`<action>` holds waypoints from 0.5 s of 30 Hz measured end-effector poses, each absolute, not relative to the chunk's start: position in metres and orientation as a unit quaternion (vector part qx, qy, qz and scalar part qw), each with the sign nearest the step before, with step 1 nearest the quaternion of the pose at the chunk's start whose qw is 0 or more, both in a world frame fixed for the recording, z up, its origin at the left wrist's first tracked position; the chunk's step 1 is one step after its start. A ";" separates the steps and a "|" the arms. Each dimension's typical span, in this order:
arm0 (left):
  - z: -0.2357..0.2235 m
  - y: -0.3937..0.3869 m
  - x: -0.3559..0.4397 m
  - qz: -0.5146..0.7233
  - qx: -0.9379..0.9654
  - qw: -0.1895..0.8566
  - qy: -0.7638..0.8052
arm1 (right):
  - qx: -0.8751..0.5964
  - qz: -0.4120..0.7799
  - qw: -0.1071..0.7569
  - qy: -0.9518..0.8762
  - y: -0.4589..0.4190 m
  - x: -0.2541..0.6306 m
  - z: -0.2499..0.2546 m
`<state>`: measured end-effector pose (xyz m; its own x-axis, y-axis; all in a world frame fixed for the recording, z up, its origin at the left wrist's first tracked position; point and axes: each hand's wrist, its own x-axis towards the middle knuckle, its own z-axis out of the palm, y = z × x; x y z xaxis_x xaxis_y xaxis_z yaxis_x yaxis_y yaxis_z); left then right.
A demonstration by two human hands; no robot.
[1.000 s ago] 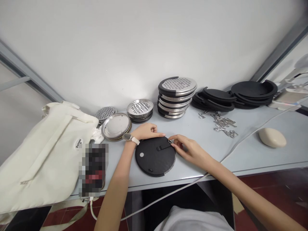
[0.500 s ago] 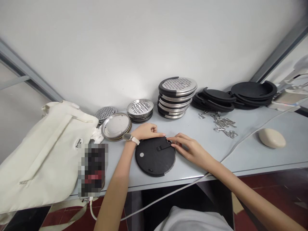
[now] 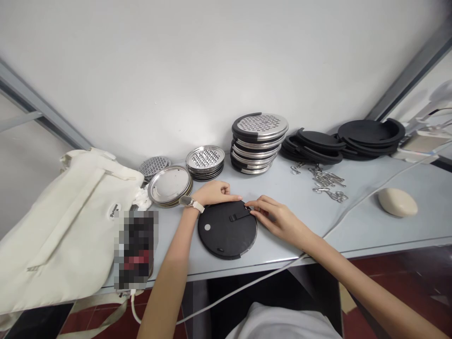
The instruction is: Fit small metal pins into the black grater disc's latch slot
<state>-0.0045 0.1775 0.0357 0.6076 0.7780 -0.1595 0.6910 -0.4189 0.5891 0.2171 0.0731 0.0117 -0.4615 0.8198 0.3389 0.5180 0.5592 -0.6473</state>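
A round black case (image 3: pixel 226 238) lies flat on the table before me, with a pale dot, a small slot and a short black strap (image 3: pixel 239 215) on its upper face. My left hand (image 3: pixel 215 192) grips its far edge, the index finger stretched towards the strap's outer end; the other fingers are partly hidden. At the case's far right edge, my right hand (image 3: pixel 270 214) pinches a small metal clasp (image 3: pixel 247 207) between thumb and fingertips, beside the strap. The fingers cover part of this clasp.
Behind stand stacks of metal grater discs (image 3: pixel 205 159), plain metal discs (image 3: pixel 170 183) and graters in black holders (image 3: pixel 262 127). Black holders (image 3: pixel 318 139) and loose metal clasps (image 3: pixel 326 178) are at right, near a white cable (image 3: pixel 344 214) and cream mouse (image 3: pixel 398 202). A cream bag (image 3: pixel 81 226) lies left.
Both hands keep their hold at the case and clasp. The whole view has shifted very slightly; nothing else has visibly moved.
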 end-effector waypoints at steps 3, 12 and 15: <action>0.035 0.178 -0.004 0.070 0.839 0.314 0.439 | -0.407 0.229 0.323 -0.824 0.073 0.217 0.011; 0.035 0.178 -0.005 0.068 0.841 0.312 0.437 | -0.411 0.224 0.317 -0.825 0.072 0.217 0.010; 0.035 0.178 -0.005 0.067 0.842 0.312 0.436 | -0.412 0.224 0.316 -0.825 0.072 0.217 0.011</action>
